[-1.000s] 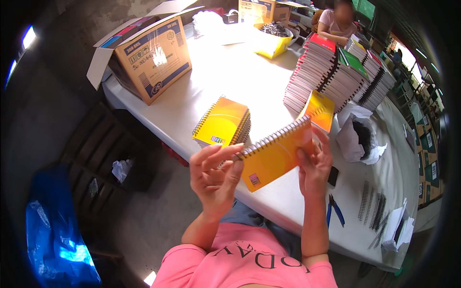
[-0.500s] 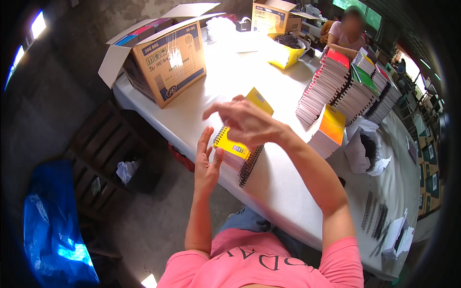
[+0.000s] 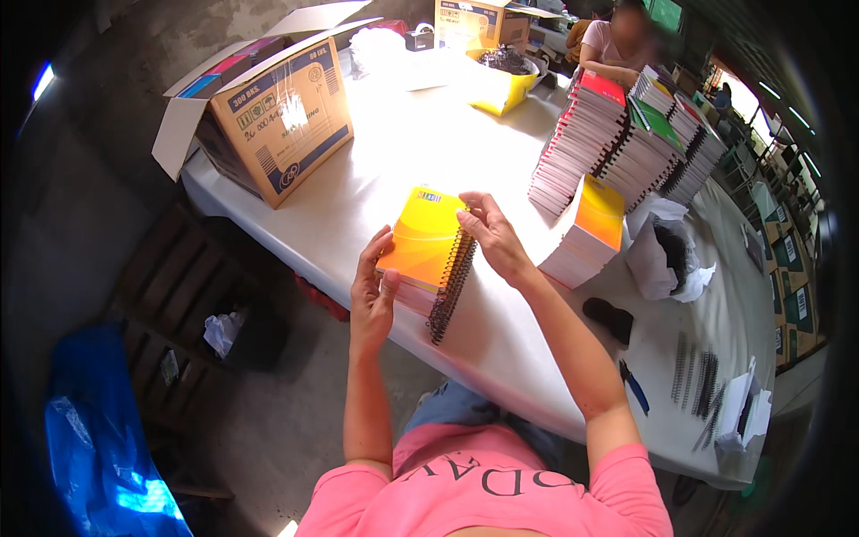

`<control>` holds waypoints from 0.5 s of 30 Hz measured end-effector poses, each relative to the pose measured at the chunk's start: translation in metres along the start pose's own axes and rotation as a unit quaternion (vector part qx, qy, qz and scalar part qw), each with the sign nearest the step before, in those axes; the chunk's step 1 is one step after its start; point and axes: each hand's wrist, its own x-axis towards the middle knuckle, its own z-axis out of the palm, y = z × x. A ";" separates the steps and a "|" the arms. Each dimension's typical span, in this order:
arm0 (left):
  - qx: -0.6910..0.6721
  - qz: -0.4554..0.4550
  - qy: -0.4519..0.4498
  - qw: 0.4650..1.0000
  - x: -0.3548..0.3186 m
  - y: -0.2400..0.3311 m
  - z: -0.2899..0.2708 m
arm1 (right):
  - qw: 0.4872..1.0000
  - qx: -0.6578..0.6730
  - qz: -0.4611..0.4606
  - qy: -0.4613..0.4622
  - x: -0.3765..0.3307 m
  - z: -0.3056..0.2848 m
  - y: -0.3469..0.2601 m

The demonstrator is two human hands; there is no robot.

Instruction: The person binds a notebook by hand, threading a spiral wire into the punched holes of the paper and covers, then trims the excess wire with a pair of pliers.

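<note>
A small stack of spiral notebooks [image 3: 422, 240] with yellow-orange covers lies near the table's front edge, black coils along its right side. My left hand [image 3: 370, 288] rests against the stack's left side, fingers along the edge and thumb at the near corner. At the upper right corner, my right hand [image 3: 494, 234] has its thumb and fingers closed on the edge of the top notebook. Right of it stands a block of unbound pages [image 3: 580, 234] with an orange-yellow cover.
Tall stacks of bound notebooks [image 3: 586, 134] stand farther right, with a person [image 3: 617, 45] behind them. A cardboard box [image 3: 277, 121] is at the left, a yellow container [image 3: 506, 80] at the back. Loose coils [image 3: 696, 376], blue-handled pliers [image 3: 634, 387] and a dark object [image 3: 608, 320] lie right.
The raised yellow cover now lies flat on the stack. My right hand has moved from above the stack to its upper right corner, and my left hand has come against its left side.
</note>
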 end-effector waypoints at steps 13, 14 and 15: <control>0.043 0.042 0.191 0.980 0.005 -0.020 0.033 | 0.945 -0.055 -0.148 0.286 -0.005 0.029 -0.016; 0.058 0.057 0.213 0.974 0.004 -0.021 0.025 | 0.931 -0.104 -0.188 0.297 -0.011 0.010 -0.027; 0.068 0.069 0.230 0.968 0.001 -0.023 0.020 | 0.871 -0.239 -0.239 0.357 -0.018 -0.018 -0.034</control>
